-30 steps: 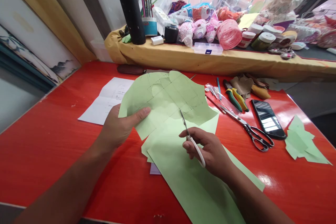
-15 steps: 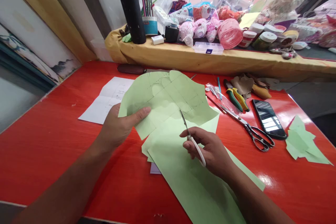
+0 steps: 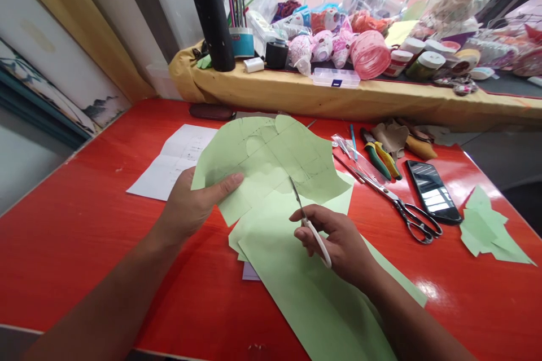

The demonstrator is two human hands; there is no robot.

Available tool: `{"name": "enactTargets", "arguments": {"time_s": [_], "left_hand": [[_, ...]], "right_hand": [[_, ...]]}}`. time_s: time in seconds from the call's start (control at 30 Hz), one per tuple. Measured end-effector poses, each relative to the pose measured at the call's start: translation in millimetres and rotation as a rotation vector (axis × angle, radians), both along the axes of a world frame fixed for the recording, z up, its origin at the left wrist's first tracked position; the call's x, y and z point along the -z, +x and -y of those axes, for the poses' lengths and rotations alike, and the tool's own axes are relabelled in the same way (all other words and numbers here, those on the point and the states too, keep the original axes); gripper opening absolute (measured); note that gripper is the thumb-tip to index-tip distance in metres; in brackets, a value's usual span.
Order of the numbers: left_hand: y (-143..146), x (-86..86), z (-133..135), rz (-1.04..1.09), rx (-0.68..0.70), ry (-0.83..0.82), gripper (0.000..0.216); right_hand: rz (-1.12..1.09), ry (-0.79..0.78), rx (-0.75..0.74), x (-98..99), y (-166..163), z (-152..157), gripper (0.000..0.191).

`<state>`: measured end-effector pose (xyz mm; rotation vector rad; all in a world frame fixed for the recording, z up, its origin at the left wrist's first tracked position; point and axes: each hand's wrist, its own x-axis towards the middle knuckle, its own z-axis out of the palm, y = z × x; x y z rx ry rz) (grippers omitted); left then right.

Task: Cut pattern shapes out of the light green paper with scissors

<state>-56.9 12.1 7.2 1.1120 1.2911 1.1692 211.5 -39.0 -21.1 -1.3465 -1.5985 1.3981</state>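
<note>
My left hand (image 3: 192, 206) pinches the left edge of a light green paper sheet (image 3: 271, 158) with pencil lines on it, holding it raised over the red table (image 3: 84, 220). My right hand (image 3: 339, 242) grips small white-handled scissors (image 3: 309, 220), whose blades point up into the lower edge of that sheet. More green paper (image 3: 296, 287) lies flat under both hands.
A white printed sheet (image 3: 173, 161) lies to the left. To the right are large black-handled scissors (image 3: 398, 203), pliers (image 3: 381, 159), a black phone (image 3: 432, 192) and green paper scraps (image 3: 486, 228). A cluttered yellow-covered ledge (image 3: 339, 96) with a black flask (image 3: 209, 11) runs behind.
The held green sheet has shifted very slightly. Both hands stay almost where they were.
</note>
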Motion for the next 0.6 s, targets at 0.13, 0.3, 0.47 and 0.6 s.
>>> {"name": "enactTargets", "arguments": {"time_s": [0.13, 0.3, 0.47, 0.6], "left_hand": [[-0.3, -0.5, -0.1, -0.006, 0.010, 0.009, 0.047], [-0.4, 1.0, -0.6, 0.001, 0.014, 0.002, 0.045], [-1.6, 1.1, -0.4, -0.001, 0.021, -0.009, 0.044], [-1.5, -0.3, 0.7, -0.012, 0.026, 0.005, 0.044]], "right_hand": [[-0.006, -0.010, 0.003, 1.0, 0.1, -0.4, 0.034], [-0.013, -0.015, -0.003, 0.6, 0.3, -0.5, 0.035], [-0.009, -0.022, -0.001, -0.7, 0.6, 0.2, 0.035], [0.003, -0.010, -0.001, -0.5, -0.2, -0.3, 0.033]]}}
